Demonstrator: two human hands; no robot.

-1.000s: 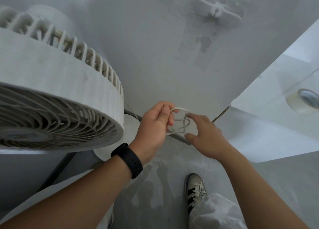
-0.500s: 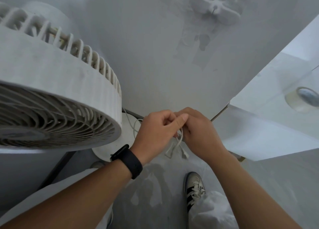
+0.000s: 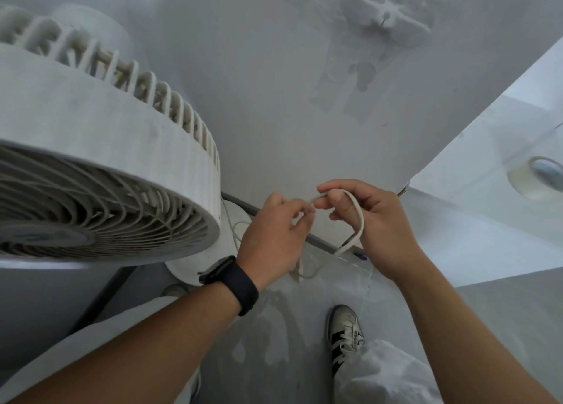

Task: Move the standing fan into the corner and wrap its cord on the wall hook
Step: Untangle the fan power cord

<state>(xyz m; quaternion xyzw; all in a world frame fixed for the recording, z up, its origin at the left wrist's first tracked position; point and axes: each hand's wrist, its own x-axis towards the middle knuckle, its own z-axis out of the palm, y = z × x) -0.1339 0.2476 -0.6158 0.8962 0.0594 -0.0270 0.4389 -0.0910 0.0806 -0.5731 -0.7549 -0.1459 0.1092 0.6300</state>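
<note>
**Cord gathered in both hands, hook not yet reached**

We have the fingers (image 3: 327, 195) of our right hand (image 3: 377, 224) pinching the top of a loop of cord (image 3: 358, 221), which arcs down across the palm. The left hand (image 3: 274, 236) curls around the cord just beside it, with more cord hanging below toward the floor (image 3: 274, 327).

We judge the main risk to be the loops slipping. The cord looks thin, smooth and springy, so lifting it to the wall hook (image 3: 385, 18), well above and beyond our hands, could let a coil spring open or drop if either pinch loosens. A slack strand trails left toward the fan base (image 3: 195, 269). Pulling up too hard could tug the standing fan (image 3: 100, 166) or tip it, and a dangling end could catch near our shoe (image 3: 345, 333).

The fan is white, with a ribbed round housing and a curved grille. It stands at near left, close to the wall (image 3: 274, 99). The cord is off-white and partly hidden by our fingers.
</note>
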